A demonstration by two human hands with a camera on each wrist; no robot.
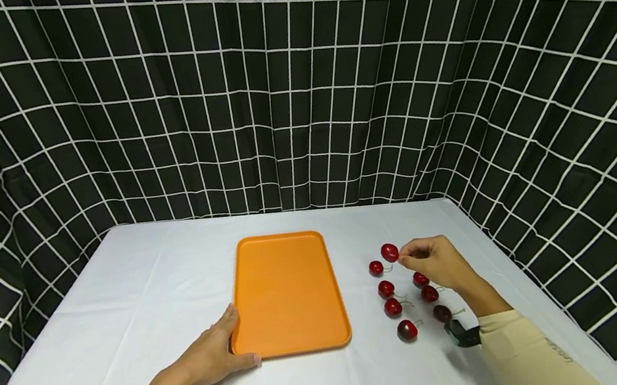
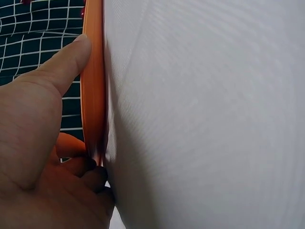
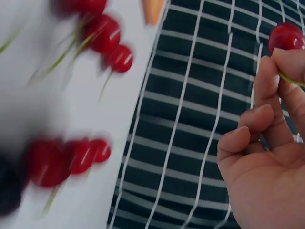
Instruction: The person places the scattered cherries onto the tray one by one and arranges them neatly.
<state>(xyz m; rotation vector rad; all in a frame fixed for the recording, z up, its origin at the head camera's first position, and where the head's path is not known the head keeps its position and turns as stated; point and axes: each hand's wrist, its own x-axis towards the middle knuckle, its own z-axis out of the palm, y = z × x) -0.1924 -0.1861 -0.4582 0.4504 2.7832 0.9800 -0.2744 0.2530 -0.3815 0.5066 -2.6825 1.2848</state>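
My left hand [image 1: 207,355] grips the near left corner of an orange tray [image 1: 290,292], thumb along its near edge and fingers at its left side. In the left wrist view the thumb presses the tray's rim [image 2: 94,86] while the fingers bend round the corner. My right hand [image 1: 435,261] pinches a red cherry [image 1: 389,252] by its stem between thumb and fingertips. The right wrist view shows that cherry [image 3: 286,37] raised above the cloth. Below and beside this hand lie several more cherries with stems, a dark red one [image 1: 407,331] nearest me.
A white cloth [image 1: 177,272] covers the table. Loose cherries lie in two rough rows right of the tray, including one [image 1: 376,268] at the far end of the left row. Black curtains with a white grid [image 1: 269,92] stand behind and along both sides.
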